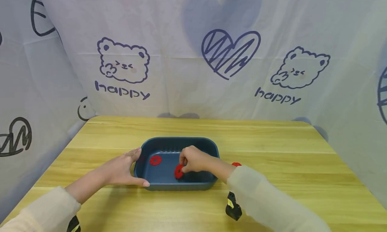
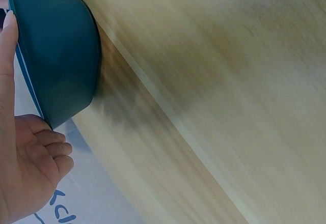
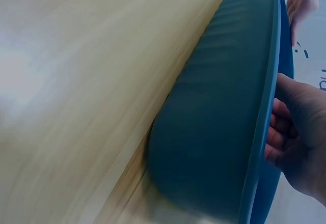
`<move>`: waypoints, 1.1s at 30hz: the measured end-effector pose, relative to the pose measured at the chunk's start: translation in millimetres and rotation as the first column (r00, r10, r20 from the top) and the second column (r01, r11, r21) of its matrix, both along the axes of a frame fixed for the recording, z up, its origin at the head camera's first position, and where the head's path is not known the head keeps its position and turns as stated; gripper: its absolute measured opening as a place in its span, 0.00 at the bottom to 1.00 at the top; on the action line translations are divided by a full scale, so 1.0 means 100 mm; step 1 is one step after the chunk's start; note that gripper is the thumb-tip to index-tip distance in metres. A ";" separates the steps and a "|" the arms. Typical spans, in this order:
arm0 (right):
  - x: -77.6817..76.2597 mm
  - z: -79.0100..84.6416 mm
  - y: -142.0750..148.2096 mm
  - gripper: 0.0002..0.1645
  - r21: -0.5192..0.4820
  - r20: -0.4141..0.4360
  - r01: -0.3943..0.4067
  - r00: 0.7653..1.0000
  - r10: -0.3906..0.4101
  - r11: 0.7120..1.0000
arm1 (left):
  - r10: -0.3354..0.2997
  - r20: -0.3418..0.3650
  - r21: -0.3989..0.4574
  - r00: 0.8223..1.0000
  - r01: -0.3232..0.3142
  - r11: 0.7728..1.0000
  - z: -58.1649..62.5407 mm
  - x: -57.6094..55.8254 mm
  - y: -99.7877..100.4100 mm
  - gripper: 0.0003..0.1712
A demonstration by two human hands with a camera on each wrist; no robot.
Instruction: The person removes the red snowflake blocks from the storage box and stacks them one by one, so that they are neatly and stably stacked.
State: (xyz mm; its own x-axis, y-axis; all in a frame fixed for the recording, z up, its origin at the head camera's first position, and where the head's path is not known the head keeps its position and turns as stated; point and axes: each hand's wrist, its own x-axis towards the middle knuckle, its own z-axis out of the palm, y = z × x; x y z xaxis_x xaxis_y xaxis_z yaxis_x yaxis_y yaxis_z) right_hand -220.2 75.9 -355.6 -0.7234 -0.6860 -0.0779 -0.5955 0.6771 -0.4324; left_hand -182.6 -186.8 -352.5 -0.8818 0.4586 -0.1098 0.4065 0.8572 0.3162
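Observation:
A dark blue rectangular plastic basin (image 1: 181, 186) rests on the wooden table. My left hand (image 1: 122, 168) grips its left end, the thumb on the front rim and the fingers by the back left corner. In the left wrist view that hand (image 2: 30, 168) is against the basin wall (image 2: 58, 56). Inside the basin my right hand (image 1: 193, 159) pinches a red notched disc (image 1: 178, 172) with a hole in its middle, tilted near the floor. Another red notched disc (image 1: 155, 160) lies flat to its left. The basin wall hides the right fingertips in the right wrist view.
Right of the basin, a red piece (image 1: 236, 164) shows partly behind the right forearm. A black wrist device (image 1: 233, 208) hangs under the right sleeve. The wooden table (image 1: 272, 138) ends at a white printed cloth (image 1: 181, 74) behind and at the sides.

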 end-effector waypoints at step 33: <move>0.04 0.21 0.55 0.07 -0.043 -0.067 0.009 0.998 -0.012 0.999 | -0.005 0.007 0.011 1.000 0.005 1.000 0.00 -0.02 -0.01 0.70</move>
